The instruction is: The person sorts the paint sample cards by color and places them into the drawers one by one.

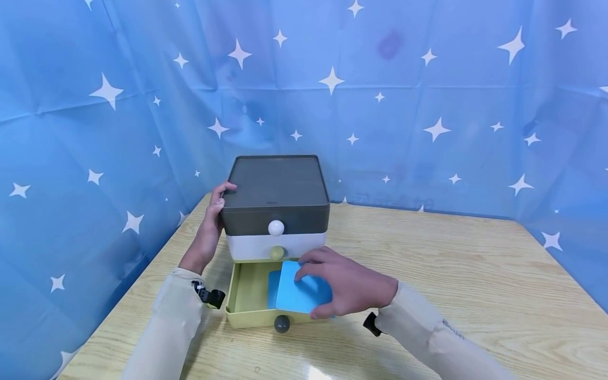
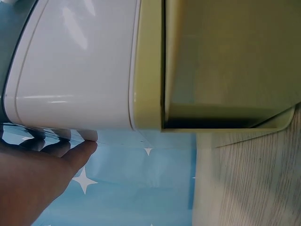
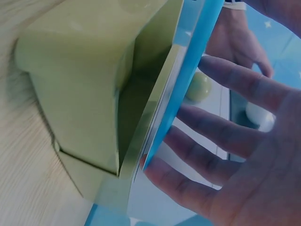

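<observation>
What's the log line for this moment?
left hand: steadies organizer | right hand: holds blue pad over open drawer | pad: not yet flat inside

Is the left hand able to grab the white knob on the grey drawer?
Probably yes. The left hand rests on the box's side, and nothing covers the white knob nearby.

Blue card (image 1: 299, 289): 3 o'clock edge hidden under right hand (image 1: 349, 285) | second blue sheet behind it: mostly covered | drawer unit (image 2: 80, 66): cut off at 12 and 9 o'clock in left wrist view | open drawer (image 3: 94, 94): blurred in right wrist view
</observation>
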Demonstrator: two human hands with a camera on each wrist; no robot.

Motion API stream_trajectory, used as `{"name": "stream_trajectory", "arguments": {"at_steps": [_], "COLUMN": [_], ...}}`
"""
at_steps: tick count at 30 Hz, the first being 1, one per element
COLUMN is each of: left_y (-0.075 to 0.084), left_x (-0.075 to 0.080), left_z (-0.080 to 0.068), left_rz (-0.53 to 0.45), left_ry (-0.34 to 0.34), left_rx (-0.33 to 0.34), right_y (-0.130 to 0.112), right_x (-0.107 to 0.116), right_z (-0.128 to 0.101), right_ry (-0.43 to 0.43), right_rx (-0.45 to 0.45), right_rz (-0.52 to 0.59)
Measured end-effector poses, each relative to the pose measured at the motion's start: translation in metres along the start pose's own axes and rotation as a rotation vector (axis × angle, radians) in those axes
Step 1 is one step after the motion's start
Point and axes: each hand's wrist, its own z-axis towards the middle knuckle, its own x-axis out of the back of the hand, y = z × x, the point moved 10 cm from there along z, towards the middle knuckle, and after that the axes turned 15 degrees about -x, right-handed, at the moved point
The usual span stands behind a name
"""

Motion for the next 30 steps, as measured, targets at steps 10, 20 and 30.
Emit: {"name": "stream_trajectory", "arguments": {"at_steps": [10, 20, 30], "left_y": [-0.001, 0.0, 0.0], "left_x": [0.0, 0.0, -0.001], "left_z": [-0.001, 0.0, -0.001], "left_rz": [0.016, 0.025, 0.023], "left_ry": [-0.006, -0.011, -0.005], "left_rx": [0.0, 0.002, 0.012], "right_y": [-0.005, 0.0, -0.006], "right_x": [-0.01, -0.016, -0.015], "right_z": [0.022, 0.025, 0.022], "right_ry": [-0.025, -0.018, -0.002], "right_rx": [-0.022, -0.031, 0.03], "right_rz": [-0.024, -0.015, -0.017]}}
